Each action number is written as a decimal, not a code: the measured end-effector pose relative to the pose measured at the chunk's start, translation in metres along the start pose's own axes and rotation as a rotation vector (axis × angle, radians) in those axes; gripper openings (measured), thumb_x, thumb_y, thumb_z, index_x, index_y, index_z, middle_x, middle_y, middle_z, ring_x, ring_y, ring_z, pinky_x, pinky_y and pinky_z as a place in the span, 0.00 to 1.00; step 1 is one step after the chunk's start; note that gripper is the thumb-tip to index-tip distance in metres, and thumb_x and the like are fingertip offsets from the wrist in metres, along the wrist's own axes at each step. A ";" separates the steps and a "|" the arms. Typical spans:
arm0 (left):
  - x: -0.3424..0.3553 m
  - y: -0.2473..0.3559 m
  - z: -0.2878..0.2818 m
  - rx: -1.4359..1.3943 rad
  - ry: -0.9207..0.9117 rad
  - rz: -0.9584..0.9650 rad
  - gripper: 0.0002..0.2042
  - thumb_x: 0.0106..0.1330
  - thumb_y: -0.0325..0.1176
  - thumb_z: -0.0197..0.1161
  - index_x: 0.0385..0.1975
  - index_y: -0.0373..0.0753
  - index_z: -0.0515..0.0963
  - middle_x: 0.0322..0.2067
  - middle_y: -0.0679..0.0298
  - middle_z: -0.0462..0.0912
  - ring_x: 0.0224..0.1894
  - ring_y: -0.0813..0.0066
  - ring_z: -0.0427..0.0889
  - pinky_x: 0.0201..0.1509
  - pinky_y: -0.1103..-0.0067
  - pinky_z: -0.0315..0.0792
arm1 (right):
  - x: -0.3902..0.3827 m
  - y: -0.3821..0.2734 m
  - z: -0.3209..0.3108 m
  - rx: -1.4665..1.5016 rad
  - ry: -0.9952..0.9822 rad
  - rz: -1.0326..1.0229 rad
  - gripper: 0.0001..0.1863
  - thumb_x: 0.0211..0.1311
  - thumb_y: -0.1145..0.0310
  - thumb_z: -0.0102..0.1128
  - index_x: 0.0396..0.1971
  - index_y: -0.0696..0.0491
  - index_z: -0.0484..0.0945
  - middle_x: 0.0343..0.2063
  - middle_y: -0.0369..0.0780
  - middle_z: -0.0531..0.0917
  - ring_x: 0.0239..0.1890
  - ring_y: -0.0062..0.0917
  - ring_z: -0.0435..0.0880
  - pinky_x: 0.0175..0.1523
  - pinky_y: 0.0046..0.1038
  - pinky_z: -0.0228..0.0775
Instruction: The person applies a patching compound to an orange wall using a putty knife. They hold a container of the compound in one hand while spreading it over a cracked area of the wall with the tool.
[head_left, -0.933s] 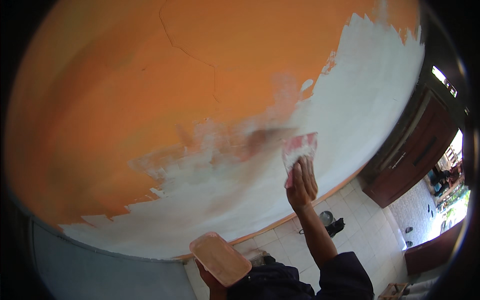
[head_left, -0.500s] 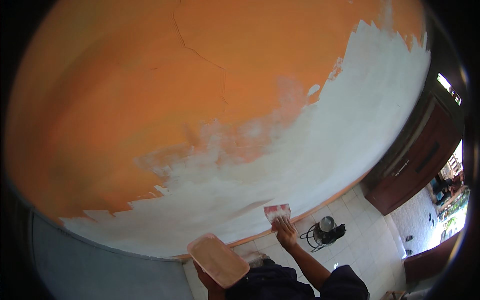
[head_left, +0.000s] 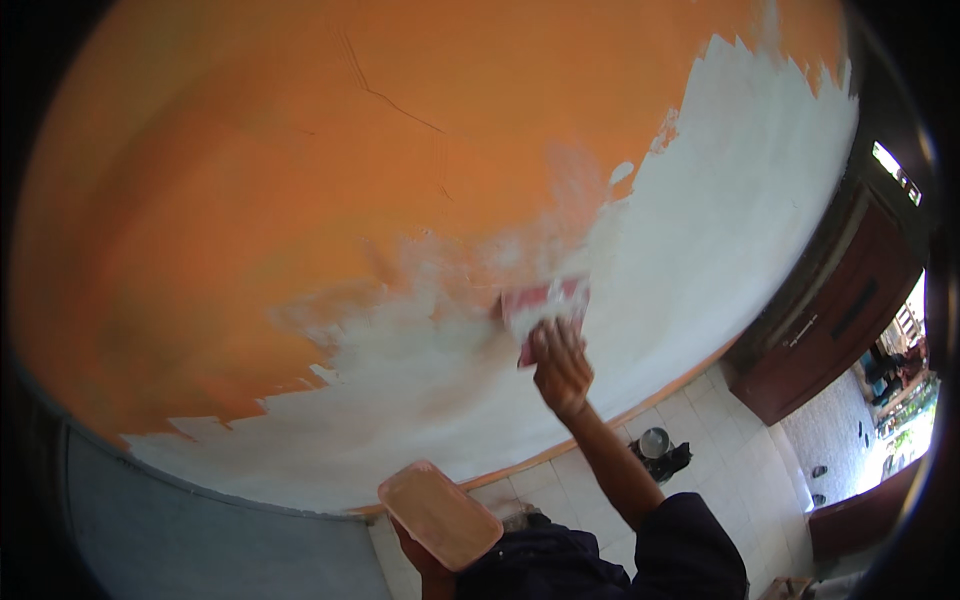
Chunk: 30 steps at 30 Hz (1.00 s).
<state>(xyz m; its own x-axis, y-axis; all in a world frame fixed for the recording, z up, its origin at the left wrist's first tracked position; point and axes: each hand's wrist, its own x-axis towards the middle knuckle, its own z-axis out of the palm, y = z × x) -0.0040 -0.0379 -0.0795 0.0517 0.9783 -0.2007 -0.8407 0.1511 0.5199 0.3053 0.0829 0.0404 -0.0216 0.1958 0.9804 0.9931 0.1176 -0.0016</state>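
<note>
My right hand [head_left: 563, 368] grips a flat pink scraper [head_left: 548, 298] smeared with white, held against or just over the wall where the white coat [head_left: 730, 190] meets the orange paint [head_left: 230, 190]. Patchy, smeared streaks surround the blade, and a thin crack runs through the orange above it. Low in the view, my left hand [head_left: 420, 562] holds a shallow pinkish rectangular tray [head_left: 437, 512]; much of that hand is hidden beneath it.
Below the wall is a tiled floor [head_left: 720, 455] with a metal container [head_left: 654, 443] and dark items beside it. A brown door [head_left: 825, 318] stands by a bright doorway at the right, footwear [head_left: 818, 498] lying outside. A blue-grey surface [head_left: 200, 525] spans the lower left.
Since half a second ago, my right hand has risen from the wall's lower edge to the ragged paint boundary with the scraper. My left hand and tray have barely moved.
</note>
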 end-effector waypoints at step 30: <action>0.001 0.007 0.010 -0.132 -0.025 -0.130 0.27 0.77 0.58 0.41 0.66 0.45 0.66 0.59 0.60 0.75 0.58 0.58 0.77 0.63 0.58 0.72 | -0.098 -0.010 0.033 0.056 -0.247 -0.043 0.18 0.60 0.83 0.55 0.50 0.62 0.79 0.51 0.53 0.82 0.54 0.50 0.83 0.60 0.48 0.75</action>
<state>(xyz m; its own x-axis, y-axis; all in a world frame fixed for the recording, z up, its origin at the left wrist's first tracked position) -0.0045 -0.0343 -0.0682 0.1768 0.9552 -0.2374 -0.8893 0.2584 0.3773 0.2934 0.0949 -0.0619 -0.0978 0.4207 0.9019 0.9829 0.1832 0.0212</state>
